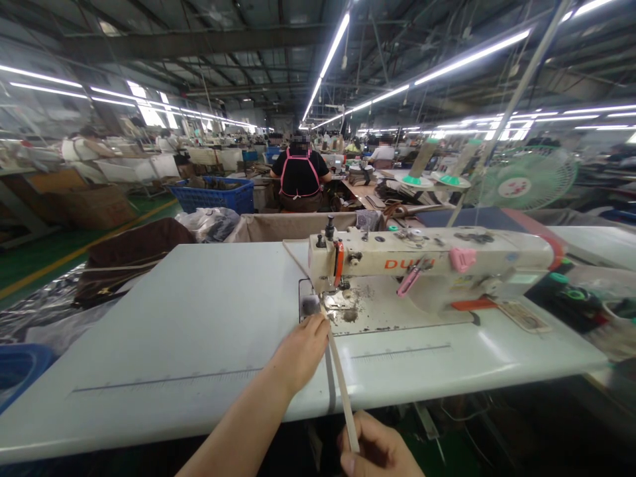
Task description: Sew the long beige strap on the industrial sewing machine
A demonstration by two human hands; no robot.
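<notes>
A narrow beige strap (342,384) runs from under the needle of the white sewing machine (427,265) down to the table's near edge. My left hand (301,351) rests on the white table (189,324) beside the presser foot, fingers pressed against the strap's upper part. My right hand (380,450) is below the table edge, closed in a pinch on the strap's lower end. Behind the needle the strap continues away across the table to the left rear.
A person in black with pink apron straps (299,175) sits with their back to me. A blue crate (213,195), brown fabric heaps (134,252), thread cones (422,165) and a green fan (524,179) surround the machine. A blue bin (17,368) stands left.
</notes>
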